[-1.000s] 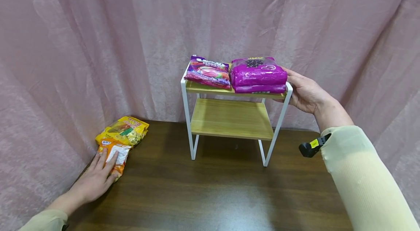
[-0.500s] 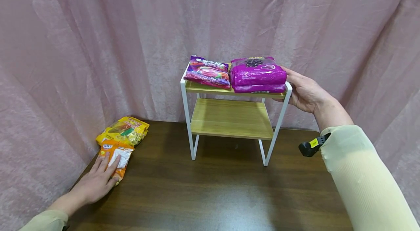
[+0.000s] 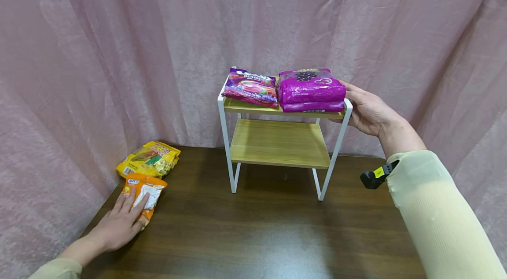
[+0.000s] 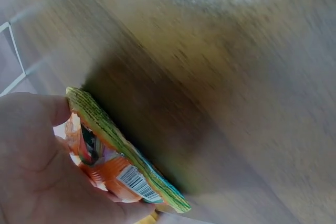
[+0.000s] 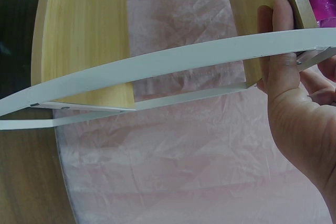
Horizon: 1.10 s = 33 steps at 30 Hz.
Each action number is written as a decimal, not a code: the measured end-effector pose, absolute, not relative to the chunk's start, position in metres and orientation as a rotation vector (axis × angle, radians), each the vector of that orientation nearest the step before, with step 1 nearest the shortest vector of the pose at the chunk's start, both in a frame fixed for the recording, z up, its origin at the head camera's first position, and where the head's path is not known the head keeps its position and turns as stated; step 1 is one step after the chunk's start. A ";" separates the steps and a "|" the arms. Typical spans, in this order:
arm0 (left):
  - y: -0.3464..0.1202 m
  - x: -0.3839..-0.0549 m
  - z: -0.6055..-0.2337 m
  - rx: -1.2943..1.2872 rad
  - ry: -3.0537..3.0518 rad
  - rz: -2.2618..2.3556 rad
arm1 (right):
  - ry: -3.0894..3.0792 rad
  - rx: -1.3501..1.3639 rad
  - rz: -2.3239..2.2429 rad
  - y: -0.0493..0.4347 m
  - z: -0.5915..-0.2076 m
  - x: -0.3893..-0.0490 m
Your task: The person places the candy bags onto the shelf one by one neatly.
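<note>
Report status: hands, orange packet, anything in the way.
Left hand resting on orange packet. Right hand gripping rack at top. Orange packet left of rack. Yellow packet just beyond; no obstruction seen.

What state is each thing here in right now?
Rack: standing upright
Berries bag: lying atop the rack, print up
Magenta bag: plump, lying atop the rack
Orange bag: creased, partly covered
Left hand: fingers spread over the orange bag
Right hand: gripping the rack's end
Yellow packaging: lying on the table
Curtain: hanging in folds
</note>
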<state>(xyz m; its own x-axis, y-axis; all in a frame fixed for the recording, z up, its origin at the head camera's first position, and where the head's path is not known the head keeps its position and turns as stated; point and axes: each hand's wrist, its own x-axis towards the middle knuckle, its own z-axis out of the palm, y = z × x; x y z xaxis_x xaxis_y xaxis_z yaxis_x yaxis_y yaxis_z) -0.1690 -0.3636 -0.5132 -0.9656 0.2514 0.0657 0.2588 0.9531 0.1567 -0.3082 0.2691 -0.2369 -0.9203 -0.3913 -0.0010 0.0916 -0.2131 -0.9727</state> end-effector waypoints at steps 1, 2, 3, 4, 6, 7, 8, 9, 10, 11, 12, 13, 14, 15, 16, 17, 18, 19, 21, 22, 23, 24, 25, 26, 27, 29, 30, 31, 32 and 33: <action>-0.362 -0.168 -0.513 -0.395 -3.076 -0.251 | 1.738 -0.352 -2.201 0.269 -0.237 -0.308; -0.361 -0.167 -0.512 -0.390 -3.093 -0.243 | 1.738 -0.353 -2.200 0.269 -0.237 -0.308; -0.359 -0.166 -0.510 -0.384 -3.114 -0.242 | 1.740 -0.354 -2.198 0.269 -0.237 -0.308; -0.358 -0.164 -0.509 -0.381 -3.127 -0.241 | 1.741 -0.355 -2.196 0.268 -0.237 -0.308; -0.354 -0.162 -0.507 -0.376 -3.150 -0.243 | 1.742 -0.360 -2.193 0.268 -0.237 -0.309; -0.353 -0.161 -0.505 -0.373 -3.158 -0.244 | 1.739 -0.362 -2.193 0.267 -0.237 -0.309; -0.351 -0.160 -0.504 -0.375 -3.160 -0.248 | 1.736 -0.366 -2.192 0.267 -0.236 -0.309; -0.350 -0.160 -0.503 -0.373 -3.168 -0.253 | 1.732 -0.370 -2.192 0.267 -0.236 -0.309; -0.349 -0.159 -0.502 -0.374 -3.169 -0.258 | 1.728 -0.372 -2.194 0.267 -0.236 -0.309; -0.348 -0.159 -0.501 -0.375 -3.173 -0.266 | 1.722 -0.374 -2.195 0.267 -0.236 -0.309; -0.348 -0.159 -0.500 -0.379 -3.179 -0.273 | 1.719 -0.375 -2.196 0.267 -0.236 -0.309; -0.347 -0.159 -0.499 -0.384 -3.182 -0.280 | 1.717 -0.373 -2.198 0.267 -0.236 -0.309; -0.346 -0.159 -0.499 -0.391 -3.183 -0.289 | 1.718 -0.370 -2.198 0.267 -0.235 -0.309; -0.346 -0.159 -0.499 -0.397 -3.187 -0.298 | 1.719 -0.367 -2.199 0.267 -0.235 -0.308; -0.345 -0.159 -0.498 -0.408 -3.184 -0.304 | 1.720 -0.363 -2.201 0.267 -0.235 -0.308; -0.345 -0.158 -0.498 -0.416 -3.186 -0.310 | 1.719 -0.361 -2.203 0.267 -0.235 -0.308; -0.344 -0.158 -0.499 -0.423 -3.187 -0.317 | 1.718 -0.360 -2.204 0.267 -0.235 -0.308; -0.344 -0.158 -0.500 -0.427 -3.186 -0.326 | 1.716 -0.359 -2.206 0.267 -0.235 -0.308; -0.344 -0.158 -0.502 -0.450 -3.170 -0.352 | 1.707 -0.359 -2.209 0.267 -0.235 -0.308; -0.344 -0.158 -0.504 -0.462 -3.164 -0.364 | 1.702 -0.361 -2.209 0.267 -0.235 -0.308; -0.343 -0.158 -0.506 -0.475 -3.161 -0.373 | 1.698 -0.362 -2.209 0.267 -0.235 -0.309; -0.343 -0.157 -0.507 -0.488 -3.160 -0.382 | 1.694 -0.362 -2.209 0.268 -0.235 -0.309; -0.342 -0.157 -0.508 -0.505 -3.150 -0.388 | 1.693 -0.362 -2.210 0.268 -0.235 -0.309; -0.340 -0.156 -0.509 -0.522 -3.138 -0.390 | 1.692 -0.362 -2.211 0.268 -0.235 -0.309; -0.338 -0.156 -0.509 -0.535 -3.131 -0.388 | 1.693 -0.361 -2.212 0.268 -0.235 -0.309; -0.333 -0.154 -0.509 -0.546 -3.129 -0.366 | 1.694 -0.356 -2.214 0.268 -0.235 -0.309; -0.329 -0.153 -0.507 -0.552 -3.127 -0.349 | 1.697 -0.353 -2.214 0.268 -0.235 -0.308; -0.326 -0.152 -0.506 -0.557 -3.123 -0.336 | 1.704 -0.347 -2.215 0.269 -0.236 -0.308; -0.323 -0.152 -0.504 -0.560 -3.127 -0.322 | 1.709 -0.342 -2.216 0.269 -0.236 -0.308; -0.320 -0.151 -0.503 -0.563 -3.136 -0.309 | 1.715 -0.335 -2.216 0.269 -0.236 -0.308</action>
